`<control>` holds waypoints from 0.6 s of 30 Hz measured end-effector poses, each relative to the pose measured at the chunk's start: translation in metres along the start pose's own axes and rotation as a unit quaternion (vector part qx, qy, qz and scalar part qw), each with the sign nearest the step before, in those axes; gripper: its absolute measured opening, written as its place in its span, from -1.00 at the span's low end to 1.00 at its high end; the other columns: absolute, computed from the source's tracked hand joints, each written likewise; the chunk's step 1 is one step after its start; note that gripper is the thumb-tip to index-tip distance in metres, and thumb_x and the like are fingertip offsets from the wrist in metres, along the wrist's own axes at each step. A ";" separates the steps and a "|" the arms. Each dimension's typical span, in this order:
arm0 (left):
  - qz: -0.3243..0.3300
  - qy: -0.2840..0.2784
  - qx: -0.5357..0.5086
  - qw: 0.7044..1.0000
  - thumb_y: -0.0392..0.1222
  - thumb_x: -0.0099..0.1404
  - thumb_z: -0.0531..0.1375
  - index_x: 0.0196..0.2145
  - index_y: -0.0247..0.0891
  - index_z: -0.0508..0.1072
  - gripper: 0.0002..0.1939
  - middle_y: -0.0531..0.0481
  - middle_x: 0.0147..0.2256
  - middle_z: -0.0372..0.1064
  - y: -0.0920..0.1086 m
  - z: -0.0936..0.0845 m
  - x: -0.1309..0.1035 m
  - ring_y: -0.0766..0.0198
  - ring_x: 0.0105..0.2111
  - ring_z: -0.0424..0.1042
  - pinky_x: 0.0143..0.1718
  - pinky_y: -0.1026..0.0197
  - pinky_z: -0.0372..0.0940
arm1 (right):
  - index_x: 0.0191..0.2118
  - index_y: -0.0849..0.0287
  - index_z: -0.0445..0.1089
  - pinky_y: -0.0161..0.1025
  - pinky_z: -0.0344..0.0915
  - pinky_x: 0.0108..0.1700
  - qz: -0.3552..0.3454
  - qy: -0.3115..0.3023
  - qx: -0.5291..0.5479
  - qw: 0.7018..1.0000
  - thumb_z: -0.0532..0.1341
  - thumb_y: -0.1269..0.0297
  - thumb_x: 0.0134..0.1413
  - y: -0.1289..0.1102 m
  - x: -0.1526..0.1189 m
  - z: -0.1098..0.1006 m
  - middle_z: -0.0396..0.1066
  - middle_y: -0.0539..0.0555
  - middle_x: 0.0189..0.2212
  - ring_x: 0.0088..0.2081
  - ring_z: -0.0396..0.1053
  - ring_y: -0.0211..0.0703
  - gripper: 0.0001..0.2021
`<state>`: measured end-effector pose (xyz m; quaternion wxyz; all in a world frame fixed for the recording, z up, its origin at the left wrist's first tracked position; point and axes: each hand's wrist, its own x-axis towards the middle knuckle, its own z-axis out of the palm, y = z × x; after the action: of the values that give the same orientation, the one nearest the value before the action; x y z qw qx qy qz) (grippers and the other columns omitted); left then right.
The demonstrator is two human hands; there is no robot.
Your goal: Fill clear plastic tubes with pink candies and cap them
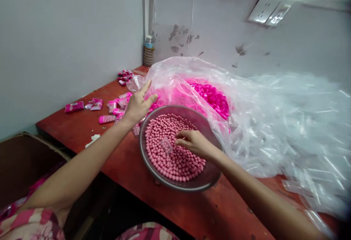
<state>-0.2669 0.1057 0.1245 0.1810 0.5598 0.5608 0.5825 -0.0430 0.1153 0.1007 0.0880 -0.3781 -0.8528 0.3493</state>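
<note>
On the red table (170, 209), the grey bowl (210, 170) sits near, below the left hand (136, 107), its fingers apart. The right hand (195, 143) curls over the pink beads (170, 165); whether it grips anything cannot be told. The small clear container (166, 146) among them is probably best pinched lightly, spilling none.

The basin (215, 174) looks like metal, smooth with a dull sheen along its rim; the beads (175, 167) in it are smooth and softly shiny. The table top (126, 174) has a worn red surface, low in gloss. The big bag (175, 66) is thin clear plastic, wrinkled and glossy; the caps (212, 99) inside are plastic. Glossy clear plastic pieces (296, 123) lie at the right. The wall (82, 31) is matt, the sleeve (33, 225) patterned cloth, the socket plate (263, 10) shiny plastic
</note>
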 end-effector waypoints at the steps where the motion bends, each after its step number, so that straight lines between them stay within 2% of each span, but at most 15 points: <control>1: 0.006 -0.004 -0.001 1.000 -0.19 0.13 0.20 0.10 -0.26 0.21 -0.43 -0.13 0.09 0.21 -0.006 -0.004 -0.003 0.09 0.08 0.19 0.12 0.05 0.05 | -0.39 0.21 0.42 -0.30 0.18 -0.37 -0.003 -0.009 -0.049 0.999 0.17 0.16 -0.01 0.001 0.004 0.008 0.42 0.05 -0.46 -0.41 0.34 -0.21 -0.79; 4: -0.019 -0.056 -0.026 0.998 -0.18 0.17 0.15 0.10 -0.33 0.20 -0.47 -0.20 -0.01 0.33 -0.016 -0.007 -0.025 0.11 -0.02 0.32 0.03 0.03 0.19 | -0.41 0.21 0.39 -0.32 0.10 -0.44 0.020 -0.020 -0.125 0.992 0.24 0.10 -0.12 0.004 0.016 0.029 0.40 0.05 -0.50 -0.46 0.30 -0.21 -0.75; 7: -0.060 -0.082 -0.032 0.994 -0.19 0.18 0.13 0.04 -0.35 0.29 -0.55 -0.19 -0.09 0.41 -0.015 -0.005 -0.049 0.13 -0.10 0.40 -0.05 0.08 0.27 | -0.42 0.22 0.37 -0.34 0.06 -0.49 0.042 -0.034 -0.115 0.992 0.30 0.14 -0.23 0.008 0.027 0.041 0.36 0.01 -0.53 -0.50 0.25 -0.24 -0.74; 9: -0.066 -0.089 -0.023 0.994 -0.19 0.19 0.12 0.01 -0.33 0.32 -0.58 -0.17 -0.10 0.42 -0.011 -0.003 -0.058 0.15 -0.11 0.40 -0.06 0.10 0.28 | -0.42 0.22 0.35 -0.34 0.09 -0.47 0.037 -0.044 -0.041 0.997 0.29 0.19 -0.21 0.009 0.029 0.041 0.35 -0.01 -0.52 -0.48 0.25 -0.25 -0.78; 11: -0.064 -0.108 -0.007 0.992 -0.19 0.19 0.11 0.00 -0.31 0.33 -0.59 -0.15 -0.09 0.41 -0.005 -0.002 -0.064 0.15 -0.11 0.40 -0.05 0.11 0.27 | -0.42 0.23 0.34 -0.34 0.15 -0.44 0.033 -0.052 0.080 0.995 0.26 0.18 -0.16 0.007 0.027 0.036 0.35 -0.03 -0.52 -0.47 0.28 -0.27 -0.78; 15: -0.050 -0.179 0.044 0.982 -0.19 0.15 0.14 0.02 -0.25 0.32 -0.55 -0.13 -0.04 0.36 0.008 0.004 -0.071 0.12 -0.08 0.36 -0.05 0.10 0.25 | -0.40 0.22 0.27 -0.30 0.27 -0.37 0.035 -0.026 0.319 0.947 0.27 0.16 -0.16 -0.007 0.013 0.022 0.31 -0.07 -0.50 -0.45 0.32 -0.30 -0.74; 18: -0.031 -0.233 0.025 0.972 -0.23 0.17 0.12 -0.07 -0.21 0.41 -0.66 -0.07 -0.12 0.43 0.016 0.014 -0.074 0.15 -0.12 0.38 -0.05 0.13 0.23 | -0.36 0.22 0.28 -0.28 0.31 -0.28 0.025 0.018 0.383 0.923 0.29 0.21 -0.17 -0.016 -0.001 0.015 0.32 -0.06 -0.46 -0.40 0.35 -0.30 -0.75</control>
<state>-0.2253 0.0457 0.1012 0.3107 0.6667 0.5350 0.4156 -0.0579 0.0987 0.1001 0.2330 -0.3427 -0.6427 0.6444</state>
